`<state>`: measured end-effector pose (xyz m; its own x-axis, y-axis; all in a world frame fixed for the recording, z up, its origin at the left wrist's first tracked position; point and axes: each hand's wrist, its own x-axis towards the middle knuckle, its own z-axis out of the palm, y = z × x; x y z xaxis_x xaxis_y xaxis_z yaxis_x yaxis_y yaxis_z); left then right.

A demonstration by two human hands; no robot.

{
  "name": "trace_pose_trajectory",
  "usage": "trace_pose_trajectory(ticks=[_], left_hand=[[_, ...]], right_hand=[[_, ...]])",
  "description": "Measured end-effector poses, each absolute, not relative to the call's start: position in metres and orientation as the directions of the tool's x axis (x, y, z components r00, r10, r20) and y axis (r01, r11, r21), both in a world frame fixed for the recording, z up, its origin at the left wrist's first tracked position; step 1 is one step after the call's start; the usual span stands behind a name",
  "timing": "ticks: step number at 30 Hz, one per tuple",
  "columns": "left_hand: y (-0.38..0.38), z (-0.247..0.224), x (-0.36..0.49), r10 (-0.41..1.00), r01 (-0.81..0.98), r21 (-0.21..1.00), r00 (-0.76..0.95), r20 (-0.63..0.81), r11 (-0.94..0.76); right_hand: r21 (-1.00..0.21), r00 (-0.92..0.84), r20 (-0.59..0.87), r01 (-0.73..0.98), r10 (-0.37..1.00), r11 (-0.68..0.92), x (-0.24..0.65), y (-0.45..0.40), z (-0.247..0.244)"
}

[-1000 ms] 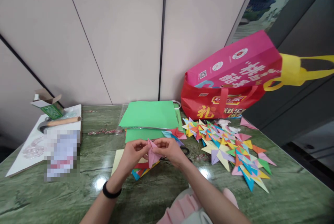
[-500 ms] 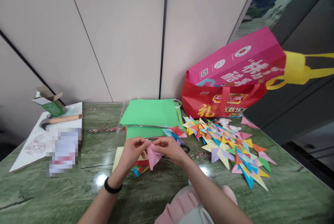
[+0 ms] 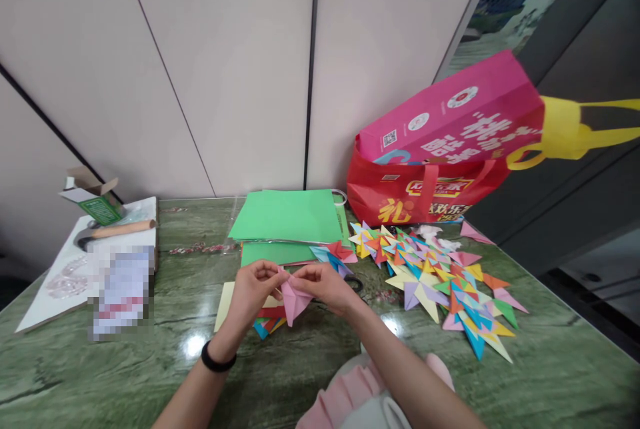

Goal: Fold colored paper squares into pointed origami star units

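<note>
A pink folded origami paper (image 3: 295, 304) is pinched at its top between both hands, its point hanging down. My left hand (image 3: 254, 290) closes thumb and fingertips on its upper left edge. On the upper right edge, my right hand (image 3: 327, 287) does the same. Beneath the hands lie colored paper sheets (image 3: 263, 329), partly covered, with a pale yellow sheet (image 3: 226, 299) on the left. Just beyond my right hand sit red and blue folded pieces (image 3: 336, 255) and the black scissors handle (image 3: 355, 283).
Green paper sheets (image 3: 287, 215) lie behind the hands. Many colorful folded stars (image 3: 440, 275) spread to the right, before a red bag (image 3: 390, 185) holding a pink bag (image 3: 455, 115). At left, a white board (image 3: 50, 282) carries a wooden-handled tool (image 3: 125, 229) and a small box (image 3: 103, 205).
The hands and the pink paper stay almost exactly in place. The view has shifted very slightly.
</note>
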<state>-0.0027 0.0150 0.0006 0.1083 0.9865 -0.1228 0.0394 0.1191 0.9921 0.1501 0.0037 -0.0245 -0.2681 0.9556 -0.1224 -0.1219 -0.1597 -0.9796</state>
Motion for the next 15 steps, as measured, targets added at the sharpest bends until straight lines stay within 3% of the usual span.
trace_pose_trajectory(ticks=[15], left_hand=[[0.0144, -0.0024, -0.0026, 0.988, 0.094, 0.99, 0.101, -0.115, 0.105]], right_hand=[[-0.997, -0.313, -0.058, -0.029, 0.948, -0.071, 0.1519, 0.0026, -0.0218]])
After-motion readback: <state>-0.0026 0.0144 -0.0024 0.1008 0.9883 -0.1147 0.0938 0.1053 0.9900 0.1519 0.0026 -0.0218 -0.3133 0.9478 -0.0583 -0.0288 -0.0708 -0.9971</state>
